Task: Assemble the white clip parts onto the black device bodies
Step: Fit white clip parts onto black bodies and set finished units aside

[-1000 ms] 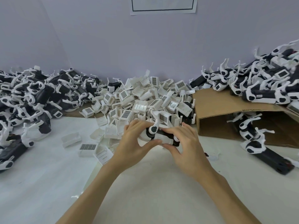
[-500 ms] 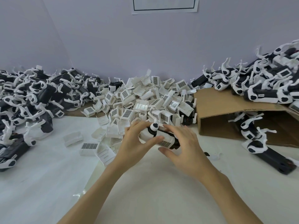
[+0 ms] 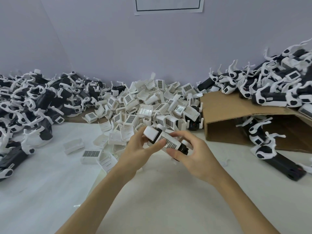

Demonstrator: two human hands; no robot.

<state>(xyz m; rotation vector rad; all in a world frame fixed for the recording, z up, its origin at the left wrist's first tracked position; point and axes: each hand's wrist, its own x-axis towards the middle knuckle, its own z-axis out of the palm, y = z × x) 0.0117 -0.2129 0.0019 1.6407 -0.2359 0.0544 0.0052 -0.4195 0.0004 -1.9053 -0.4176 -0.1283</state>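
Held up over the white table (image 3: 50,191), right in front of the big pile of white clips (image 3: 148,105): one black device body (image 3: 168,142) with a white clip part (image 3: 170,144) on its side. Left hand (image 3: 140,149) curled round the near end, thumb pressed on the clip. Right hand (image 3: 194,154) curled round the far end, fingers wrapped over the top. Both hands holding tight, not wide open.

Looks small and light, easy to lift with fingers. Hard plastic, stiff, no bend. Smooth too, so maybe a bit slippery. Thin white arms sticking out on the others in the piles, so likely easy to snap; best not to grab there. Best to hold the thick black middle and push on the flat face of the clip. Cannot tell yet whether clicked all the way in.

More bodies heaped at far left (image 3: 30,102) and on the cardboard box (image 3: 228,107) at right.
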